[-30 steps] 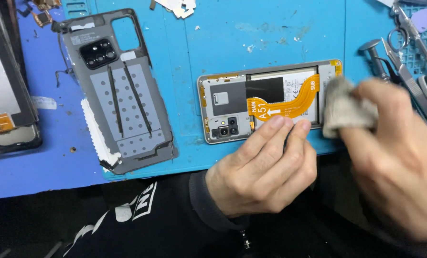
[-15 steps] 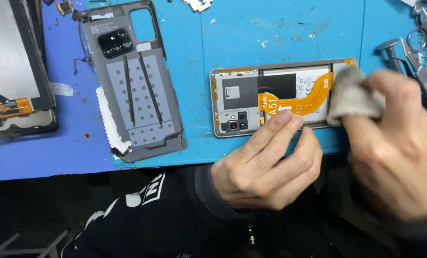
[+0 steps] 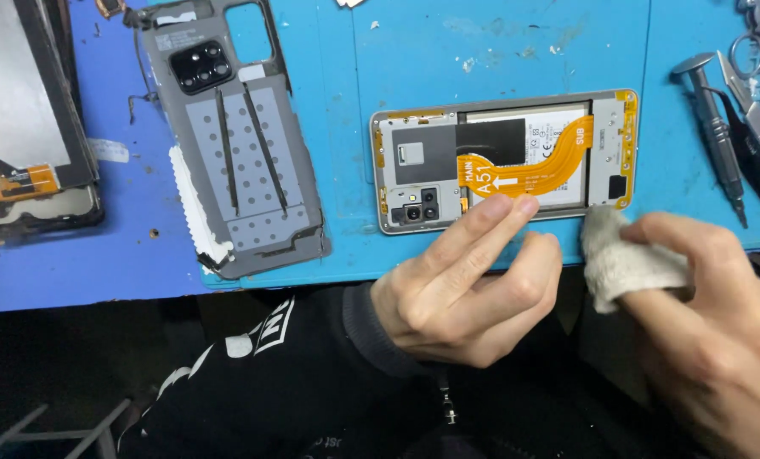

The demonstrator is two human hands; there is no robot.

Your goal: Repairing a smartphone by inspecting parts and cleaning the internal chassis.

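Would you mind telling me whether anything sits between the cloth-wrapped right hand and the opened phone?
Nothing visible does. The right hand holds the off-white cloth wad just off the lower right corner of the opened grey phone body; the left hand steadies it further left.

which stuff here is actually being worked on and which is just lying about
In use:
- opened phone, steadied by the left hand
- grey cloth, wrapped on a finger of the right hand

Lying about:
- detached back cover
- screen assembly
- screwdriver
- tweezers
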